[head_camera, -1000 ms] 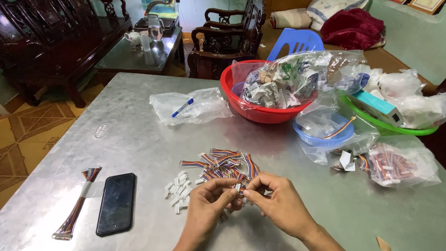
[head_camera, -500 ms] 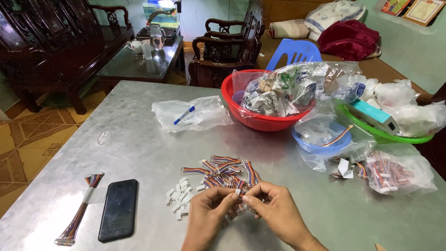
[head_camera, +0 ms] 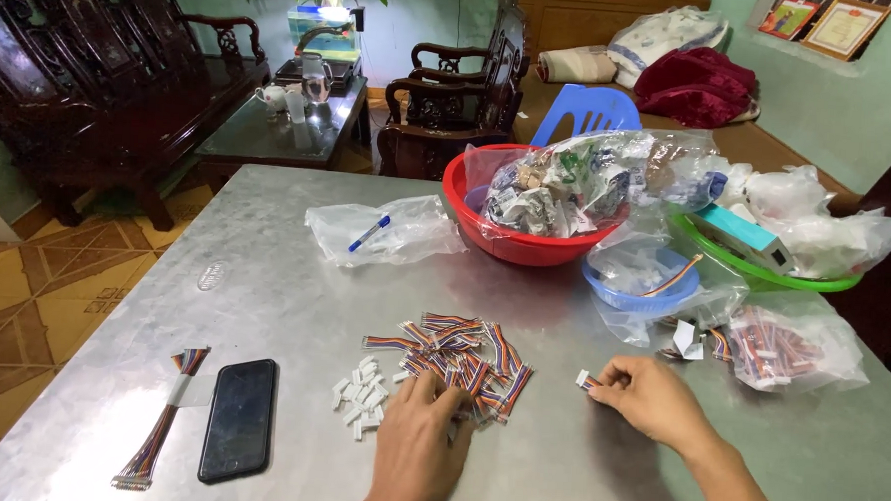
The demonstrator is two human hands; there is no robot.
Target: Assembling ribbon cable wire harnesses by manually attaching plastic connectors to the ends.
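Dozens of small white connector housings (head_camera: 359, 407) lie scattered just left of the pile of short rainbow ribbon wires (head_camera: 465, 367), and the left hand (head_camera: 417, 450) rests on that pile's near edge, fingers spread and pressing down among the wires. Right of the pile, the right hand (head_camera: 649, 398) pinches one finished wire piece (head_camera: 586, 380) between thumb and fingertips against the metal table (head_camera: 264, 273). These bits look light, limp and snag-prone, best pinched at the stiff plastic end.

Phone (head_camera: 239, 418) lies left of connectors (head_camera: 359, 397), wire pile (head_camera: 461, 356) right.
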